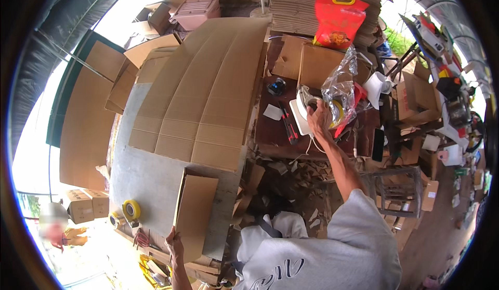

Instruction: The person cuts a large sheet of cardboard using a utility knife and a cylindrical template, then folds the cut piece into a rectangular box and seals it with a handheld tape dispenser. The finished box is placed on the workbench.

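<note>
My left hand [175, 244] is closed on the near corner of a narrow brown cardboard carton [196, 214], which rests at the near edge of the grey table [125, 157]. At the dark red table on the right, my right hand [318, 116] has its fingers curled over a round, pale ring that looks like a tape roll [312, 102]. It sits by a flat white device [299, 117] with a cord. Beside the hand lie crumpled clear plastic [338, 82] and a yellow tape roll [338, 112]. A red-and-black cutter [289, 125] lies left of the white device.
A large creased cardboard sheet [202, 97] covers much of the grey table. Yellow tape [131, 210] stands at its left edge. A red bag [339, 22] rests before stacked cardboard [296, 6]. A wooden stool [397, 188] stands right; another person [57, 230] is far left.
</note>
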A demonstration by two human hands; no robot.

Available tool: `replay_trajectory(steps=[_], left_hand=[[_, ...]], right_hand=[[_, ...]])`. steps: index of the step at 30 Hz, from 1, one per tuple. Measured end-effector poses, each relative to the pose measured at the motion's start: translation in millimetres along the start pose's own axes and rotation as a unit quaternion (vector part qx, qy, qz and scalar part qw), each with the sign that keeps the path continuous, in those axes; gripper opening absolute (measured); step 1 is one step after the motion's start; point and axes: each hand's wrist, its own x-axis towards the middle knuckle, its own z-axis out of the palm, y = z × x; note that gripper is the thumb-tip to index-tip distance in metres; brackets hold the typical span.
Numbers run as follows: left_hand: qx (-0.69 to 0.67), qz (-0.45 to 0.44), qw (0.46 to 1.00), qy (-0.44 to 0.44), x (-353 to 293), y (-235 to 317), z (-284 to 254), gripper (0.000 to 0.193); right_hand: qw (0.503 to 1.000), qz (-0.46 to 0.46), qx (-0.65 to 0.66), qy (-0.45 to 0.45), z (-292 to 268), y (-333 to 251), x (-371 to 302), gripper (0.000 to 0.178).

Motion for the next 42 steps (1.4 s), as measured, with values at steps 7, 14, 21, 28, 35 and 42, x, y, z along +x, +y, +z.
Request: replay_trajectory(steps=[7, 14, 21, 28, 35, 42], left_hand=[[0.050, -0.068, 0.996, 0.012, -7, -47, -7, 0.037], [0.162, -0.070, 0.984, -0.011, 20, 29, -10, 0.034], [0.164, 0.077, 0.982, 0.049, -4, -25, -9, 0.031], [0.165, 0.083, 0.983, -0.010, 4, -25, -17, 0.031], [0.177, 0.176, 0.966, -0.063, 29, -35, -30, 0.031], [0.121, 0.273, 0.953, -0.050, 26, -26, -53, 0.036]], right_hand=[[0.973, -0.031, -0.147, -0.176, 82, -5, 34, 0.051], [0.990, -0.032, -0.117, -0.071, 141, 94, 58, 0.042], [0.895, -0.003, 0.355, -0.271, -6, -4, -20, 0.047], [0.620, -0.138, 0.442, -0.633, -132, -199, -258, 0.041], [0.508, 0.032, 0.483, -0.713, -104, -279, -408, 0.026], [0.611, -0.076, 0.374, -0.694, -65, -331, -432, 0.033]])
